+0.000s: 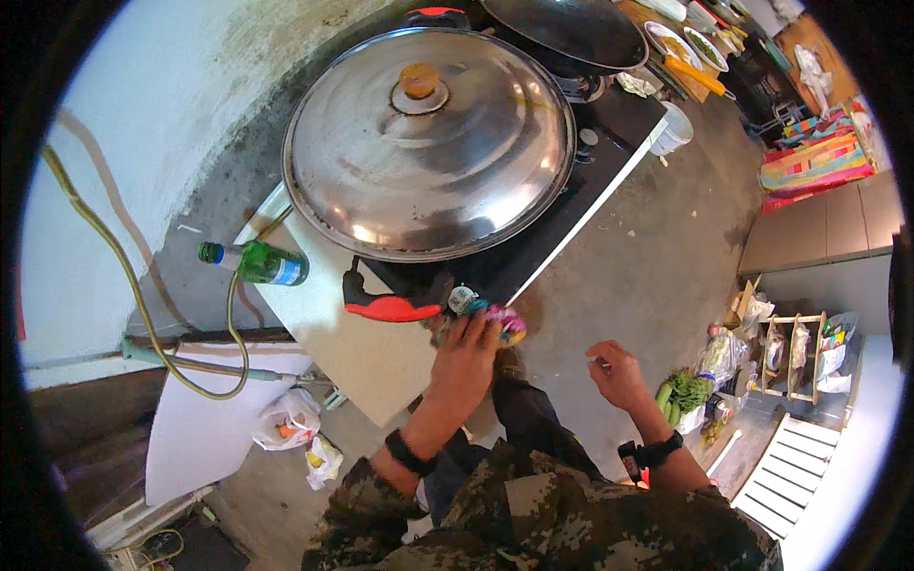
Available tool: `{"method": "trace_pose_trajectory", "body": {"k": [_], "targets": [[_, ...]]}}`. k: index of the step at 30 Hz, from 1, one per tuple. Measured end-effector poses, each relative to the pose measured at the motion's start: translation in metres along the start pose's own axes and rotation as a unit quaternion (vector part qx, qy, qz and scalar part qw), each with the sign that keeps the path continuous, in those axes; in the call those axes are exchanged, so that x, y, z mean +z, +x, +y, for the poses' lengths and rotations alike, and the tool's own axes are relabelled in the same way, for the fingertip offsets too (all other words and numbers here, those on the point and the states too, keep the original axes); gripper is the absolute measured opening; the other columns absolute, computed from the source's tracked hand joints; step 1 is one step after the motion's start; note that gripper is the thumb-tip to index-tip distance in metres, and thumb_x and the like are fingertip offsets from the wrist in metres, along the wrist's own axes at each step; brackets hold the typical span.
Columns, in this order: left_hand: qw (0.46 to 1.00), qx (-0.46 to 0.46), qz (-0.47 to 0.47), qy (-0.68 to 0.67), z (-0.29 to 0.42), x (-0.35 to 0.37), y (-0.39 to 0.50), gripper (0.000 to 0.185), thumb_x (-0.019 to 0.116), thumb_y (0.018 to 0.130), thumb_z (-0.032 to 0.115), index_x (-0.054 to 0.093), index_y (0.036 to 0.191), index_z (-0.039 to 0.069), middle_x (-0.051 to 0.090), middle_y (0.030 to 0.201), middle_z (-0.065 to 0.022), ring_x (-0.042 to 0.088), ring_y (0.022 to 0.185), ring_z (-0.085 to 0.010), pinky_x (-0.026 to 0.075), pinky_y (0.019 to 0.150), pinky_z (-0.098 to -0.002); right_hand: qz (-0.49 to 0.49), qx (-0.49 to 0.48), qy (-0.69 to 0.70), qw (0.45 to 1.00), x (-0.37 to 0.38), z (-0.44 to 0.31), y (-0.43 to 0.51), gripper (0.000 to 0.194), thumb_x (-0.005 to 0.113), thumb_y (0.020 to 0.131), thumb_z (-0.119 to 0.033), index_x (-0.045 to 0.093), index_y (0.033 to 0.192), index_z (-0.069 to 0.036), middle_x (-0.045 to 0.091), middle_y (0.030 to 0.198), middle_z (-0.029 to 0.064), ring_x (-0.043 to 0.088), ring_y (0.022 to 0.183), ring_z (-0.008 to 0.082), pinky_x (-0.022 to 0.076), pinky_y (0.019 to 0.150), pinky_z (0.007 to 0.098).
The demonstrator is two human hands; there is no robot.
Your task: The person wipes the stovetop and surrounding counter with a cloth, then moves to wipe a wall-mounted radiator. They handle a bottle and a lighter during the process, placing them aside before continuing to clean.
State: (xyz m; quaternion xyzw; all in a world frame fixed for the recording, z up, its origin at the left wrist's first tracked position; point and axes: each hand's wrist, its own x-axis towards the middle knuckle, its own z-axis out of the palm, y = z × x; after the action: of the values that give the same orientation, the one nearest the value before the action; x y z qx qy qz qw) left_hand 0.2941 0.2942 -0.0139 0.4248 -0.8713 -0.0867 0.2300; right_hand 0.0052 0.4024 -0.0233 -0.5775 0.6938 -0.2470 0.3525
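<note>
My left hand (468,357) presses down with its fingers on a multicoloured cloth (508,325) at the near corner of a black gas stove (485,275). Just beyond the fingers is a round stove knob (463,300). A wide pan under a domed steel lid (493,164) covers much of the stove; its red-and-black handle (393,307) juts out left of my left hand. My right hand (615,375) hangs over the floor, apart from the stove, with fingers loosely curled. A pale spot at its fingertips is too small to name.
A green glass bottle (275,264) is left of the pan by the wall, near a yellowish hose (128,264). A dark wok (571,32) sits on the far burner. Plastic bags (289,417) lie on the floor at left; green vegetables (685,396) lie at right.
</note>
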Motion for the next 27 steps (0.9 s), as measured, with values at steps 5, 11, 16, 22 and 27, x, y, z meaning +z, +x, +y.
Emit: {"method": "trace_pose_trajectory", "body": {"k": [5,11,16,22,27], "targets": [[1.000,-0.003,-0.017,-0.011,-0.001,0.020,0.022,0.037,0.059,0.086,0.012,0.062,0.122,0.006,0.059,0.131,-0.0133,0.056,0.116,-0.0323,0.048,0.097,-0.0428,0.002,0.018,0.003,1.000,0.002,0.010,-0.008,0.016,0.062,0.087,0.001,0.066,0.102,-0.003,0.064,0.098,0.0136,0.068,0.079,0.0243,0.0583,0.070,0.0337],[0.998,-0.002,-0.052,0.037,0.023,0.067,0.126,0.027,0.059,0.087,0.013,0.064,0.112,0.004,0.062,0.112,-0.0135,0.057,0.109,-0.0305,0.049,0.094,-0.0414,-0.007,0.042,0.024,0.999,0.000,0.006,-0.014,0.017,0.063,0.087,0.001,0.067,0.102,-0.004,0.064,0.099,0.0135,0.068,0.080,0.0251,0.0583,0.071,0.0337],[0.997,-0.017,-0.079,0.007,0.024,0.050,0.083,0.030,0.059,0.086,0.011,0.063,0.114,0.003,0.060,0.122,-0.0143,0.056,0.112,-0.0313,0.049,0.095,-0.0410,0.009,0.040,-0.009,0.999,-0.005,0.008,-0.019,0.017,0.063,0.087,0.001,0.067,0.102,-0.004,0.064,0.099,0.0134,0.068,0.080,0.0249,0.0586,0.072,0.0340],[0.999,0.034,-0.021,-0.001,0.008,0.022,0.019,0.035,0.061,0.084,0.009,0.062,0.119,0.004,0.059,0.129,-0.0140,0.055,0.115,-0.0321,0.048,0.098,-0.0410,0.004,0.050,0.000,0.999,0.004,0.018,-0.021,0.017,0.064,0.086,0.000,0.067,0.103,-0.004,0.063,0.098,0.0139,0.069,0.080,0.0244,0.0585,0.072,0.0344],[0.998,0.036,-0.058,0.002,0.019,0.061,0.093,0.030,0.060,0.086,0.010,0.063,0.115,0.005,0.062,0.122,-0.0147,0.056,0.117,-0.0320,0.048,0.099,-0.0417,0.001,0.048,0.002,0.999,0.004,0.018,-0.023,0.017,0.065,0.086,0.000,0.067,0.102,-0.004,0.063,0.097,0.0132,0.068,0.080,0.0232,0.0579,0.071,0.0345]]}}
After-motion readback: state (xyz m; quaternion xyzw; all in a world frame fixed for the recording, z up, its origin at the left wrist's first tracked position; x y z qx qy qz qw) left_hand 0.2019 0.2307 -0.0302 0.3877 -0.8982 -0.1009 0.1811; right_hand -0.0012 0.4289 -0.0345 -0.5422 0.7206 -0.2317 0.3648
